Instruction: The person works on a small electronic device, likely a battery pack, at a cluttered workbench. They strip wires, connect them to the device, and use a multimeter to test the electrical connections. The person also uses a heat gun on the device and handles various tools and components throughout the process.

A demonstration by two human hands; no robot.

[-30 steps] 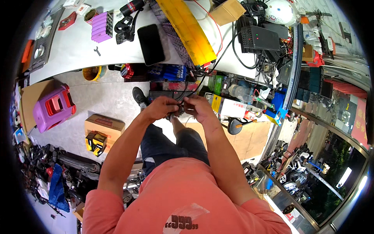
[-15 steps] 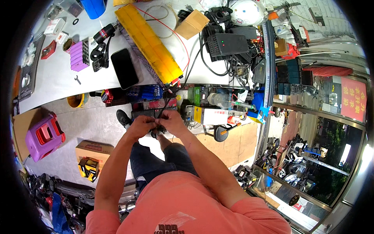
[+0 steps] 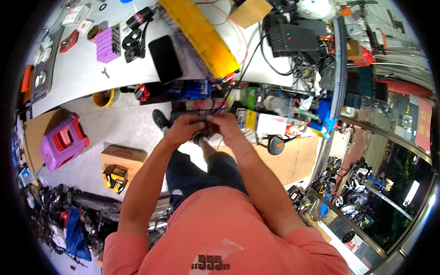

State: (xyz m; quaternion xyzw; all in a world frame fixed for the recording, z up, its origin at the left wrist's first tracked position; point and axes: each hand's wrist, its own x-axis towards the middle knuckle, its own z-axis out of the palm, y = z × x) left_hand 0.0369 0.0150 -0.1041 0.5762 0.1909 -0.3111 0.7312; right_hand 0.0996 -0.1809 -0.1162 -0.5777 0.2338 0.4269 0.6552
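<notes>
Centrally in frame, a dark cable (image 3: 248, 63) is pinched by left hand (image 3: 185, 129) and right hand (image 3: 225, 126). Both (fingers bent) are held close together.

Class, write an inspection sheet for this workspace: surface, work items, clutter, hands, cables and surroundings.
Surface: white table bearing a phone, a wrench and a long yellow block.
Work items: black cable running down toward the hands; its end is hidden.
Clutter: purple block; black box with a green light.
Hands: left hand and right hand close together; exact grip unclear.
Cables: tangled wires near the black box.
Surroundings: cardboard box and yellow bucket on the floor.
</notes>
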